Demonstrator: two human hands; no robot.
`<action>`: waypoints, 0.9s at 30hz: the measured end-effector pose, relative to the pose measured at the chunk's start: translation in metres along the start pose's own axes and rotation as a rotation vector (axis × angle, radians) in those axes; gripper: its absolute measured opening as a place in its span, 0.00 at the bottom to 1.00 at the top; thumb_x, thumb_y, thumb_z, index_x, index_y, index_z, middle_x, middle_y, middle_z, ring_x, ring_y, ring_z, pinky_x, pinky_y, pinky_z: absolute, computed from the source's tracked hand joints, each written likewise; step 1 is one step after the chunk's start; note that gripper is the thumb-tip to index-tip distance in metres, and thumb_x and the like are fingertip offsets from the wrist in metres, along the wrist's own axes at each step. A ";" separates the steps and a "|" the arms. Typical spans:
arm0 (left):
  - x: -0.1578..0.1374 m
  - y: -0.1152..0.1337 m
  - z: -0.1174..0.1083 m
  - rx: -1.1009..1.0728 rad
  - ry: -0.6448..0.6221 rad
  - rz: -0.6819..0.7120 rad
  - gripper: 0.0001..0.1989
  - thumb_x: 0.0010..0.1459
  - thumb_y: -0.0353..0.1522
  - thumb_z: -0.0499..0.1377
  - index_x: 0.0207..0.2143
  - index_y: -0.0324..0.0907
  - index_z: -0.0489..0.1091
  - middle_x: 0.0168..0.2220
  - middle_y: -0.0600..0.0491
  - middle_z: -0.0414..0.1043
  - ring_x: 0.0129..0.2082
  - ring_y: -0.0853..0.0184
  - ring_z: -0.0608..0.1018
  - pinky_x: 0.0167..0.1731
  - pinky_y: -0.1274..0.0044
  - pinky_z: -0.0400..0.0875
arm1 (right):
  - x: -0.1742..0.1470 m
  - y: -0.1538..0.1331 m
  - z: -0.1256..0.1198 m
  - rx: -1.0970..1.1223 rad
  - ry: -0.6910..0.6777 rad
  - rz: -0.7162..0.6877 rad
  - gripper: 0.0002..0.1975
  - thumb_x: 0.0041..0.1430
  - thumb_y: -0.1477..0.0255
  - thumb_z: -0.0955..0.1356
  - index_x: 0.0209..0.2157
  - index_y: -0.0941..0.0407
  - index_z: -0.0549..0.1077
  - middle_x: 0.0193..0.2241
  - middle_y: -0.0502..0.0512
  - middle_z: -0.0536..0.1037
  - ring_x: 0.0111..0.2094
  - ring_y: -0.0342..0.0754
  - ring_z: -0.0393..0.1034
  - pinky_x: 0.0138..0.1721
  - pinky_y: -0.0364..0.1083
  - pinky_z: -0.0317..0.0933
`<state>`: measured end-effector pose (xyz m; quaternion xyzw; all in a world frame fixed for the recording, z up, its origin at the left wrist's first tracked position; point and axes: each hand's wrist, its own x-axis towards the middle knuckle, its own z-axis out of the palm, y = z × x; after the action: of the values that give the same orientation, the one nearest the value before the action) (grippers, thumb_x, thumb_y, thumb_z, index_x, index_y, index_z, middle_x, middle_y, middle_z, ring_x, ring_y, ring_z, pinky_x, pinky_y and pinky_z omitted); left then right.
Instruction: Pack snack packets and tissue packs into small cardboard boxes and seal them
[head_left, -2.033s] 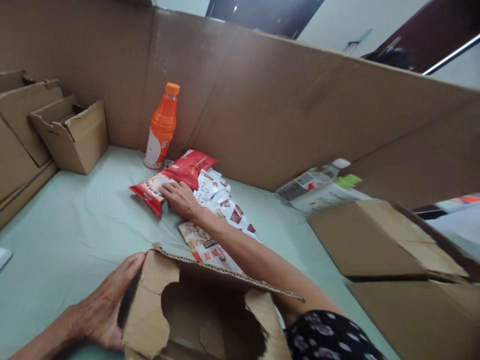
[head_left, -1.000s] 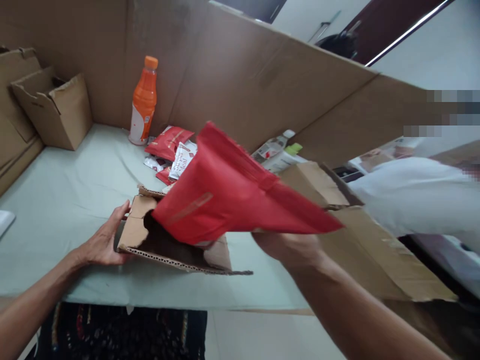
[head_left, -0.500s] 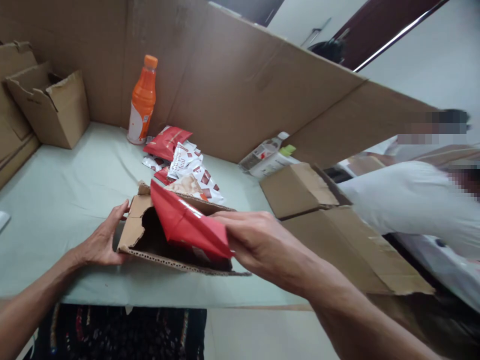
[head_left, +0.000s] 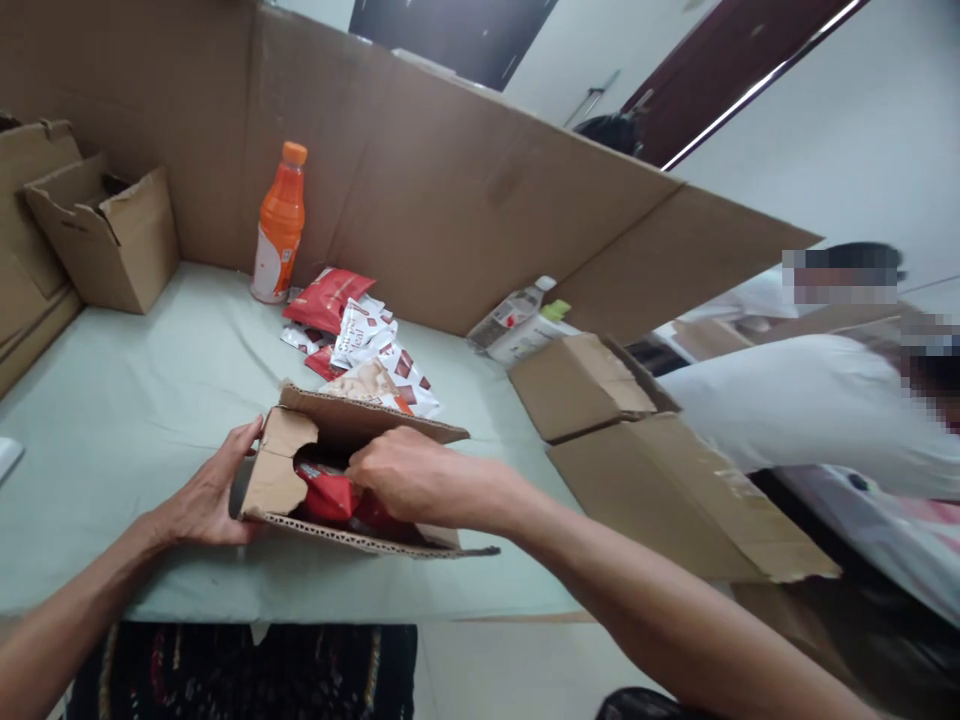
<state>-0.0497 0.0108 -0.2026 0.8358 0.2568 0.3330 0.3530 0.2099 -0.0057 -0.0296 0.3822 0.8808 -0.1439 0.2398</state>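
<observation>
A small cardboard box (head_left: pixel 279 452) lies on the cloth-covered table with its top open toward me. My left hand (head_left: pixel 212 497) is wrapped round its left end, thumb and fingers on the outside. Inside the box is a red packet (head_left: pixel 327 496), partly hidden by the walls and my fingers. My right hand (head_left: pixel 411 476) reaches in from the right, closed on the packet, its fingertips out of sight. Just behind the box, several white sachets (head_left: pixel 366 330) with brown prints and another red packet (head_left: pixel 330 298) lie in a heap.
An orange drink bottle (head_left: pixel 280 228) stands beside the heap. Cardboard boxes (head_left: pixel 127 235) are at the far left, more boxes (head_left: pixel 574 390) at the right. Two bottles (head_left: pixel 517 318) lean near the tall cardboard partition (head_left: pixel 450 190). Beyond the right-hand boxes, a person in white sleeves (head_left: pixel 780 400) bends over.
My right hand has lowered the red packet from above the opening into the box. My left hand keeps its hold on the box end.
</observation>
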 end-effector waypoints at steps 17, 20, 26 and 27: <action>-0.001 0.044 -0.031 0.124 0.040 -0.028 0.56 0.59 0.46 0.65 0.77 0.55 0.29 0.77 0.40 0.38 0.75 0.35 0.51 0.68 0.38 0.53 | -0.054 0.009 0.016 0.441 0.601 -0.225 0.19 0.71 0.77 0.63 0.58 0.57 0.76 0.54 0.60 0.82 0.53 0.50 0.78 0.53 0.48 0.71; 0.007 0.089 -0.049 0.210 0.069 0.049 0.49 0.63 0.40 0.62 0.77 0.51 0.36 0.77 0.42 0.42 0.75 0.42 0.52 0.71 0.45 0.53 | -0.086 0.038 0.027 0.627 1.052 -0.058 0.13 0.72 0.73 0.65 0.49 0.54 0.81 0.39 0.54 0.86 0.39 0.45 0.81 0.42 0.44 0.73; 0.062 0.154 -0.046 0.530 -0.200 0.224 0.35 0.64 0.30 0.60 0.72 0.48 0.56 0.67 0.46 0.67 0.66 0.51 0.70 0.65 0.57 0.70 | -0.029 0.133 0.068 0.778 0.889 0.532 0.13 0.62 0.72 0.71 0.47 0.56 0.81 0.46 0.57 0.85 0.46 0.50 0.79 0.50 0.49 0.70; 0.071 0.157 -0.041 0.566 -0.261 0.223 0.33 0.63 0.30 0.60 0.70 0.46 0.59 0.63 0.45 0.71 0.62 0.51 0.73 0.62 0.58 0.72 | -0.012 0.144 0.074 0.793 0.837 0.573 0.16 0.59 0.73 0.72 0.49 0.58 0.80 0.46 0.59 0.85 0.46 0.51 0.79 0.50 0.49 0.70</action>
<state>-0.0030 -0.0219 -0.0347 0.9593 0.1984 0.1753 0.0980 0.3470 0.0505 -0.0956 0.6857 0.6428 -0.2276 -0.2546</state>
